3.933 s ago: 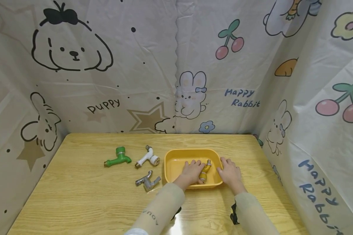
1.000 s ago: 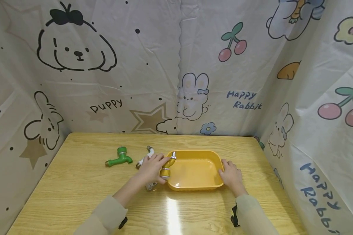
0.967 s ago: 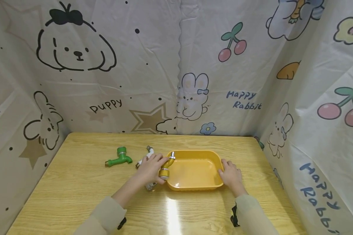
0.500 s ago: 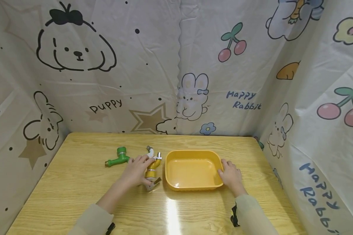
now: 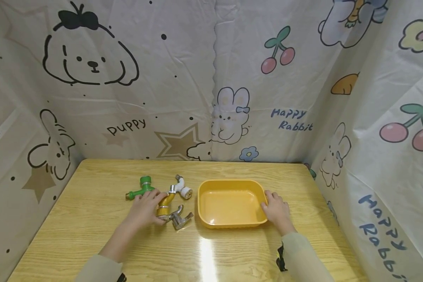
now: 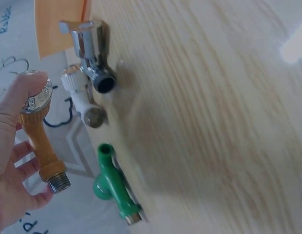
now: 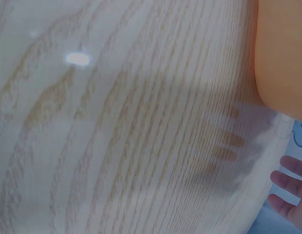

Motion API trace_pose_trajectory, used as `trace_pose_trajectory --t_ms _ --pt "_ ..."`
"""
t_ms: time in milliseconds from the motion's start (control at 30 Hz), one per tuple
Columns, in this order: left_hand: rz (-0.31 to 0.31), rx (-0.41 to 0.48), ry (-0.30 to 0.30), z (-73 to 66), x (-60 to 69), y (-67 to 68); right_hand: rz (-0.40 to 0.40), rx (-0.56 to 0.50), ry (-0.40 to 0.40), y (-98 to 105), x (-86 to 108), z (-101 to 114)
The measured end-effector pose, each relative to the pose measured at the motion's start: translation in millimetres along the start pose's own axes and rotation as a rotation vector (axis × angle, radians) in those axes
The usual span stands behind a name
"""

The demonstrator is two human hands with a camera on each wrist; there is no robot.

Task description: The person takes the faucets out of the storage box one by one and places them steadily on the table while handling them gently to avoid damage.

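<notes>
My left hand grips a yellow faucet with a ribbed cap and metal threaded end. In the left wrist view, the thumb lies on the faucet's silver cap, and the faucet is above the table. Below the fingers sits a green faucet, partly covered by the hand. Just right of the held faucet are a white faucet and a silver faucet. My right hand rests at the right rim of a yellow basin, thumb over the edge and fingers outside, loosely extended.
The basin stands right of the faucets on a wood-grain table. Patterned cloth hangs behind the table and along both sides. A bright glare lies on the tabletop in front of the basin.
My left hand has lifted the yellow faucet out of the basin and carried it left, past the white and silver faucets. The right hand has stayed at the rim.
</notes>
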State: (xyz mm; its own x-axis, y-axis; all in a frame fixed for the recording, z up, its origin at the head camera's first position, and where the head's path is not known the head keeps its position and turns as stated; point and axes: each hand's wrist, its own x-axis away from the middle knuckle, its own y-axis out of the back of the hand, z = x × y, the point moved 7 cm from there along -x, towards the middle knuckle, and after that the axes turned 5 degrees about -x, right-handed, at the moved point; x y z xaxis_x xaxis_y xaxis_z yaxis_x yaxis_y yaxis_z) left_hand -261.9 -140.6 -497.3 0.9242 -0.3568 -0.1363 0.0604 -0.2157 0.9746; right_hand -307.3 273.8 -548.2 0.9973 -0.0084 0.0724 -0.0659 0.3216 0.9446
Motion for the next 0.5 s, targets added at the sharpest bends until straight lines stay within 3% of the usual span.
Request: trace_pose_trajectory --t_ms 200,500 --pt "0.011 0.028 0.021 14.6 8.7 -0.6 0.001 0.001 0.002 0 -0.3 0" --pt "0.018 0.051 0.05 40.0 20.4 -11.8 0.001 -0.006 -0.007 1 0.0 1"
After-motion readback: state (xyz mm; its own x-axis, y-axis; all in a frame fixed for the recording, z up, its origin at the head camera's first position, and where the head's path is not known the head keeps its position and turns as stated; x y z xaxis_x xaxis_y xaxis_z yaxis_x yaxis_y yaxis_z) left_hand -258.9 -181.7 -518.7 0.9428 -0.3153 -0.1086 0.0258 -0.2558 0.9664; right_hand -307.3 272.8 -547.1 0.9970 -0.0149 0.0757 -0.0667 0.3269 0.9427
